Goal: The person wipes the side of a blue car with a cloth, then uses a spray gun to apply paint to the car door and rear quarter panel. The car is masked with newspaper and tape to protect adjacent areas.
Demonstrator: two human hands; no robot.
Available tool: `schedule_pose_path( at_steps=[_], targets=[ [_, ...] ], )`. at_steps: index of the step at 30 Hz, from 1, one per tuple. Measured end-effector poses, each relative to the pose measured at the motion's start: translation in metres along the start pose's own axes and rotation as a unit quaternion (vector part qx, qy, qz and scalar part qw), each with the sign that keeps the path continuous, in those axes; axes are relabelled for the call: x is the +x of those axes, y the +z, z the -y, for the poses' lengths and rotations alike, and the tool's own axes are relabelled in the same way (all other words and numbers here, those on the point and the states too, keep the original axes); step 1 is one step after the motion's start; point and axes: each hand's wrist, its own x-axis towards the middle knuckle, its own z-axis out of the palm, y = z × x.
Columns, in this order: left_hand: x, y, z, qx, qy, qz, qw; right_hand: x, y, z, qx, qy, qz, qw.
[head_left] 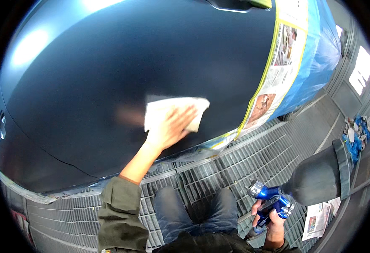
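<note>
Left hand (171, 125) flat on white cloth (200, 104), right hand (274, 224) tight around blue spray gun (271, 195)

no words I can make out, small print on the newspaper strip (275, 79) beside the dark panel (168, 55) at my two o'clock, more print on the loose newspaper sheet (317, 221) at my four o'clock, both too small for me to read

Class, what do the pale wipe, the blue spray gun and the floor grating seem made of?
Pale wipe: perhaps fabric or paper, matte; it looks thin and limp.
Blue spray gun: probably metal, glossy, given bright highlights.
Floor grating: likely metal, dull grey crossed bars.
</note>
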Motion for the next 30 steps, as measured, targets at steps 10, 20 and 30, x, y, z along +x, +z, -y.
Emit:
schedule_pose_path(
  at_steps=[10,20,30],
  targets=[
    [0.140,-0.117,0.058,0.156,-0.096,-0.140,0.973,-0.001,-0.043,-0.013,0.017,0.036,0.056,0.998],
    [0.195,-0.073,0.000,0.040,0.077,-0.052,0.995,-0.008,-0.072,-0.018,0.039,0.001,0.012,0.999],
    [0.201,-0.002,-0.056,-0.017,0.216,0.030,0.976,-0.005,-0.074,-0.013,0.037,0.006,-0.017,0.999]
  ],
)
